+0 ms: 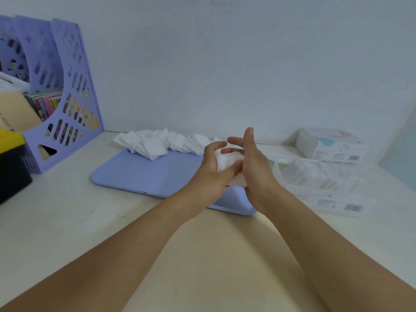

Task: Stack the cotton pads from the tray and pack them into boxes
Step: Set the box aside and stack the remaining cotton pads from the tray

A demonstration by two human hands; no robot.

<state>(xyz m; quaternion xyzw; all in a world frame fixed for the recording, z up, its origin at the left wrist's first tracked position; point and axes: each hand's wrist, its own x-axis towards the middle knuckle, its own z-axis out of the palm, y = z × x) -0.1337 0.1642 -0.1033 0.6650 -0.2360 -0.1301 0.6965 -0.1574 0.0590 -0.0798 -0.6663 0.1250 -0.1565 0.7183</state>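
Note:
A lavender tray (pixel 144 174) lies on the table with a row of loose white cotton pads (pixel 162 143) along its far edge. Above the tray's right end my left hand (pixel 211 174) curls round a small stack of white pads (pixel 227 164). My right hand (pixel 254 167) presses against the stack's right side with its fingers mostly straight. To the right an open clear box (pixel 319 179) holds packed pads. Behind it stands a second clear box (pixel 331 146) with a label, also holding pads.
A lavender file rack (pixel 65 97) with books stands at the back left. A black and yellow container (pixel 11 163) sits at the left edge. A white wall runs close behind the tray. A lid (pixel 281 157) lies between tray and boxes.

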